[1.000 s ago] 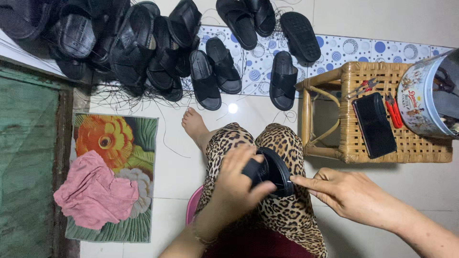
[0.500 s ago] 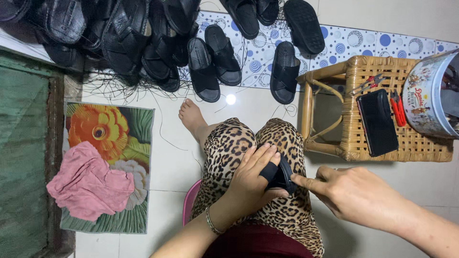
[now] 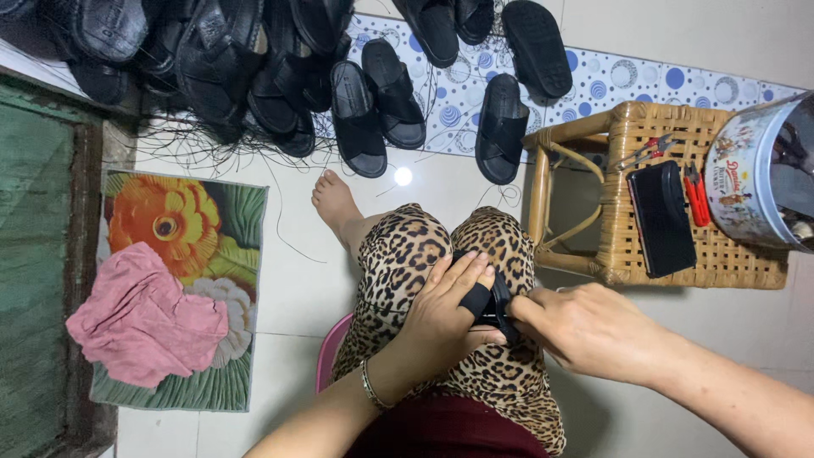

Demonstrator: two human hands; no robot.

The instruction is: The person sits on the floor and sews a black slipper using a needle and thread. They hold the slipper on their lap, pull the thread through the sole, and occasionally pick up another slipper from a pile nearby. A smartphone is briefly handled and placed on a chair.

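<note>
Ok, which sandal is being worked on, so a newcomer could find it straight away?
Start at the leopard-print lap at the bottom centre. On it, the left hand presses down a black sandal while the right hand touches its edge. It is the only sandal off the floor; the rest lie along the dotted mat.

Pale tiled floor, flowered mat, wicker stool, perhaps a green door.

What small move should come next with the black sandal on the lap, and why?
Probably tilt the black sandal up toward the camera. The left hand covers most of it on the lap, and the right hand pinches at its edge, so the spot being worked on is hidden.
</note>
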